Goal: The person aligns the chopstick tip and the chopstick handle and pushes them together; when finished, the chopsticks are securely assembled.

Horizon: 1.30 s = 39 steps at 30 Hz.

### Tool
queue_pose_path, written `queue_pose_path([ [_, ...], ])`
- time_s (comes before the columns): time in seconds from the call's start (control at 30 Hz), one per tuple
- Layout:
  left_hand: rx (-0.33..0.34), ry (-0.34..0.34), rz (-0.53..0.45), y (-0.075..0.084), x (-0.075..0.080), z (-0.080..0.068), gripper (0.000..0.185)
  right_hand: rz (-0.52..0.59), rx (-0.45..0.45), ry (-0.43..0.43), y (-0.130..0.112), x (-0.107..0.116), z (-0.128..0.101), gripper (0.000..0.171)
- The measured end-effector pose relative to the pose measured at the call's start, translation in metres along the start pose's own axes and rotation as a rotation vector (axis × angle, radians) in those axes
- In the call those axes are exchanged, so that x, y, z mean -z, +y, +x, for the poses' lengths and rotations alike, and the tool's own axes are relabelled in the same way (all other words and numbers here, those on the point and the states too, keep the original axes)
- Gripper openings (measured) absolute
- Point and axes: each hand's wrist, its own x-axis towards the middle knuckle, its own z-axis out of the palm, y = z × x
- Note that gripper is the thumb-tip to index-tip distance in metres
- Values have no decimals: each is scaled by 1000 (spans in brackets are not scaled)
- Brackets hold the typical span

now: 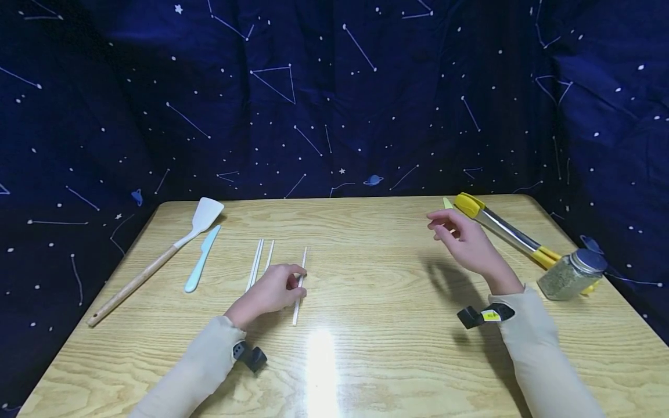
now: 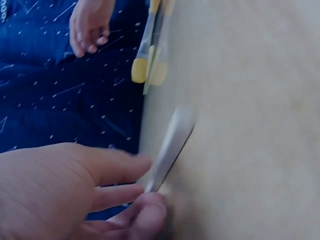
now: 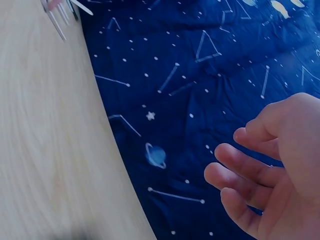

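My left hand (image 1: 274, 288) pinches a slim white chopstick (image 1: 297, 310) between thumb and fingers; the stick lies lengthwise on the table. In the left wrist view the same chopstick (image 2: 172, 137) runs out from the fingertips, a little blurred. More white chopsticks (image 1: 255, 264) lie just left of that hand, their near ends partly hidden by it. Over the right part of the table, my right hand (image 1: 467, 244) hangs in the air with loosely bent fingers and nothing in them. It is nearest to the yellow-ended metal tongs (image 1: 507, 226).
A white spatula (image 1: 206, 215) with a wooden handle and a light blue knife (image 1: 202, 261) lie on the left. At the right a glass jar (image 1: 569, 278) of dried herbs stands tilted by the tongs. A pale yellow tip (image 1: 447, 203) shows behind the right hand.
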Motion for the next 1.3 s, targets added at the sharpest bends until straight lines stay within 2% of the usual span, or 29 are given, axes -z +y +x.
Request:
queue_pose_path([
  [0.17, -32, -24, 18, -3, 11, -3, 60, -14, 2, 33, 8, 8, 0, 26],
  [0.33, 2, -20, 110, -5, 12, -5, 80, -171, 52, 66, 19, 14, -1, 33],
  [0.43, 5, 3, 187, -5, 11, -5, 83, -298, 65, 57, 24, 16, -2, 50],
  [0.57, -7, 22, 238, -6, 11, -4, 82, -451, 57, 10, 32, 17, -3, 79],
  [0.73, -29, -24, 252, -9, 15, -6, 74, -580, 14, -63, 37, 17, -7, 106],
  [0.9, -19, -72, 274, -15, 21, -8, 71, -621, -42, -114, 38, 17, -10, 116],
  [1.07, -4, -85, 309, -21, 27, -8, 69, -632, -71, -142, 41, 18, -11, 118],
  [1.17, -24, -77, 306, -23, 29, -8, 70, -630, -75, -148, 43, 18, -11, 118],
  [1.3, -90, -55, 302, -24, 30, -7, 70, -618, -66, -152, 44, 18, -11, 118],
])
